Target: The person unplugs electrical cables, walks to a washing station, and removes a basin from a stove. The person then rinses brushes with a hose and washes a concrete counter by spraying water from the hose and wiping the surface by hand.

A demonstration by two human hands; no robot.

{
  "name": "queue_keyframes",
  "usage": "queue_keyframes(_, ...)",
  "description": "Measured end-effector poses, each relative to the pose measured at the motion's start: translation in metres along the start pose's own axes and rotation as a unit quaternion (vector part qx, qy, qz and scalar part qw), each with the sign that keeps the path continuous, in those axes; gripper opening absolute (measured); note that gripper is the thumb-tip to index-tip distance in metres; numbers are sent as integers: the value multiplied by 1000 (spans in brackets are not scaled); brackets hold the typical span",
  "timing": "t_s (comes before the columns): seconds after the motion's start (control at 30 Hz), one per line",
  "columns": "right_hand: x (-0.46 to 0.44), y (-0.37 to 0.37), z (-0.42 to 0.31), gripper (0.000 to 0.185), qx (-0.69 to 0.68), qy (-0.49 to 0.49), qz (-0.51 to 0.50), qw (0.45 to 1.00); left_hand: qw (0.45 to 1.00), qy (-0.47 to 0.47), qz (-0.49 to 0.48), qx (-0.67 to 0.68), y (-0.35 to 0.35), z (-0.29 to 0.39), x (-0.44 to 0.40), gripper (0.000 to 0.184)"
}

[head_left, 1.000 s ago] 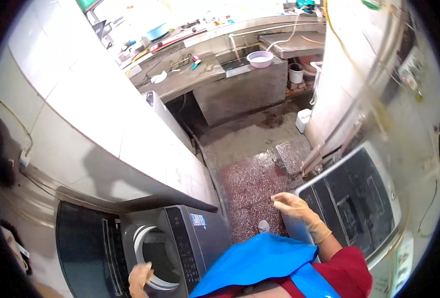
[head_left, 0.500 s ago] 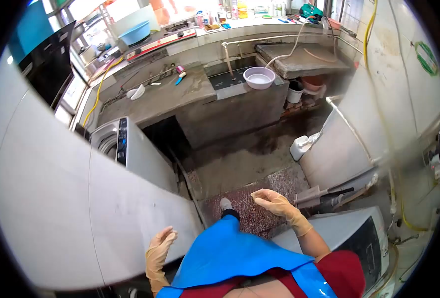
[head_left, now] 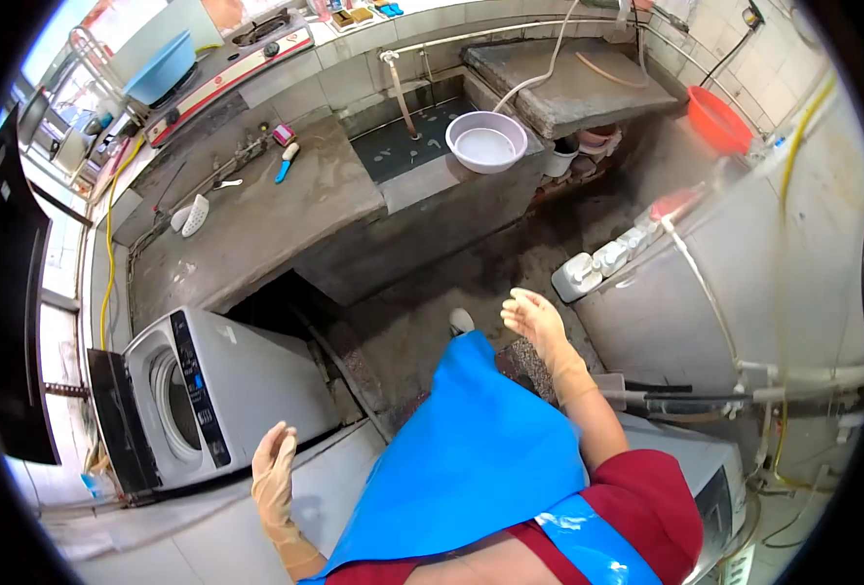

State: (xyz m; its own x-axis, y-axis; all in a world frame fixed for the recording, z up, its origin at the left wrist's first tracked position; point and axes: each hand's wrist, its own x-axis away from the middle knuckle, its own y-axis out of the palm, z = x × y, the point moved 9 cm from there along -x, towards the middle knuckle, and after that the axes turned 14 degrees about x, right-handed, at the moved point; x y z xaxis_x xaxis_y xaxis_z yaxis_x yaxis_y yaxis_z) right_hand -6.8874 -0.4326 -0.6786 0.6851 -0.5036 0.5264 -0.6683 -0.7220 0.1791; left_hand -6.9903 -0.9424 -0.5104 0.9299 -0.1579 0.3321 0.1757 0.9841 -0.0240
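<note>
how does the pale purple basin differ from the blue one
The pale purple basin is a washed-out lilac, while the blue basin is a stronger light blue. The pale purple basin sits on the front ledge of the sink; the blue basin is on the stove. The pale purple basin shows its inside, the blue basin mostly its outer wall. Both are round and wide-mouthed.

I saw the left hand (head_left: 273, 478), gloved, raised with its fingers (head_left: 269, 448) loosely bent. The right hand (head_left: 537, 325), also gloved, was farther forward, its forearm (head_left: 602, 431) partly bare.
</note>
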Motion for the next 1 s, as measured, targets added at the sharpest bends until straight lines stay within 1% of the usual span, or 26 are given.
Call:
queue_keyframes(0.07, -77, -1, -15, 33, -6, 22, 33, 999, 994, -29, 101, 16, -6, -3, -12, 36)
queue_keyframes(0.13, -163, 3, -33, 34, -29, 19, 29, 999, 984, -48, 172, 25, -7, -11, -27, 39)
queue_keyframes(0.17, -207, 3, -40, 38, -51, 21, 43, 998, 976, -41, 213, -13, -6, -12, -34, 39)
queue_keyframes(0.2, -251, 7, -47, 38, -49, 18, 37, 998, 975, -38, 217, -9, -4, -21, -47, 39)
queue_keyframes(0.27, -335, -2, -53, 49, -69, 95, 118, 986, 953, -51, 292, 58, -4, -42, -71, 43)
queue_keyframes(0.33, -388, -7, -59, 74, -95, 113, 140, 979, 947, -65, 311, 51, 23, -25, -98, 44)
queue_keyframes(0.4, -421, -7, -61, 79, -138, 142, 175, 964, 962, -106, 249, -14, 56, 2, -132, 45)
queue_keyframes(0.43, -441, -6, -55, 80, -169, 144, 178, 959, 971, -91, 219, 7, 58, 4, -148, 45)
queue_keyframes(0.47, -460, -8, -46, 81, -198, 145, 180, 953, 968, -84, 237, 12, 60, 16, -160, 45)
queue_keyframes(0.5, -469, -11, -45, 75, -192, 120, 175, 958, 965, -81, 251, 2, 64, 25, -172, 45)
queue_keyframes(0.57, -487, -31, -26, 46, -217, 84, 217, 948, 959, -85, 271, -28, 74, 49, -190, 44)
queue_keyframes(0.6, -480, -31, -31, 38, -202, 77, 214, 953, 955, -82, 284, -19, 73, 51, -199, 44)
queue_keyframes(0.63, -478, -33, -36, 36, -227, 48, 234, 944, 955, -94, 281, -17, 74, 47, -207, 44)
queue_keyframes(0.67, -480, -32, -42, 34, -224, 10, 243, 944, 955, -104, 277, -14, 77, 44, -217, 44)
queue_keyframes(0.73, -481, -36, -60, 27, -215, -24, 281, 935, 954, -114, 277, -15, 88, 51, -237, 45)
queue_keyframes(0.8, -465, -22, -89, 25, -179, 2, 284, 942, 967, -141, 211, -32, 97, 51, -266, 47)
queue_keyframes(0.83, -470, -25, -88, 20, -177, -3, 284, 942, 969, -132, 205, -21, 100, 53, -279, 47)
queue_keyframes(0.87, -469, -25, -95, 20, -176, -10, 286, 942, 971, -130, 201, -16, 103, 58, -292, 47)
queue_keyframes(0.93, -467, -15, -115, 16, -129, -16, 238, 962, 968, -145, 203, -20, 109, 68, -313, 47)
queue_keyframes(1.0, -477, 1, -139, 15, -80, -27, 191, 978, 973, -148, 178, -9, 102, 67, -340, 48)
